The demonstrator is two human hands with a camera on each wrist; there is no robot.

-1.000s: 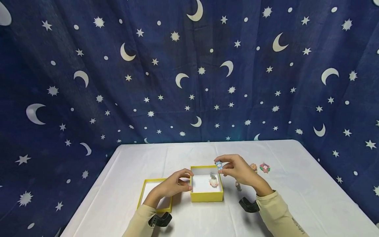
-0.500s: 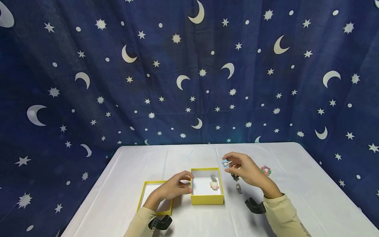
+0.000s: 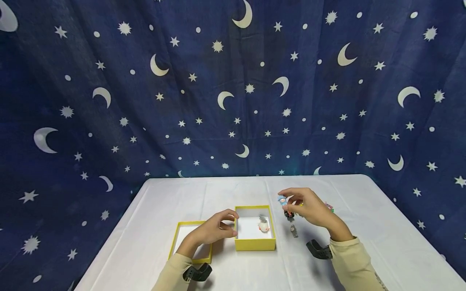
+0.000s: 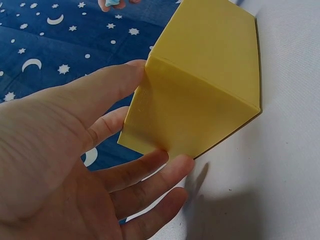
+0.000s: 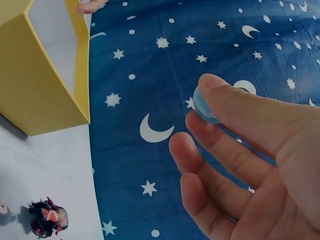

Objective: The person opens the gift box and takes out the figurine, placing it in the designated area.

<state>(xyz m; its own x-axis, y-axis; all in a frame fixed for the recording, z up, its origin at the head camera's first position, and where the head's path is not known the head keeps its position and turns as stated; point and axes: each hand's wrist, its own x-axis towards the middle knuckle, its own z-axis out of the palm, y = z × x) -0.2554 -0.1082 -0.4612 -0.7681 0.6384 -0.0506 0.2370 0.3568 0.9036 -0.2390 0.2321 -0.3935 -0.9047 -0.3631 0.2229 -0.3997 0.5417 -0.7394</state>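
Observation:
My right hand [image 3: 309,208] pinches a small blue figurine [image 3: 282,200] with a hat between thumb and fingertips, above the table to the right of a yellow box [image 3: 255,245]. In the right wrist view only a rounded light-blue part of the figurine [image 5: 204,107] shows. At the box's left side, my left hand [image 3: 216,228] holds the wall, thumb by the near corner and fingers spread toward the far one. Inside the box lies a white and grey figurine [image 3: 263,226]. Just below the blue one stands a dark figurine [image 3: 289,216].
A grey-brown figurine [image 3: 293,230] lies nearer on the white-covered table [image 3: 247,275]. Partly behind my right hand is a pink and green figurine [image 3: 329,207]. The yellow-rimmed lid [image 3: 172,244] lies left of the box, partly under my left forearm. A starry curtain [image 3: 204,101] hangs behind.
My right hand has moved right, away from over the box's far right corner, carrying the blue figurine. It uncovers the dark figurine. My left hand stays at the box.

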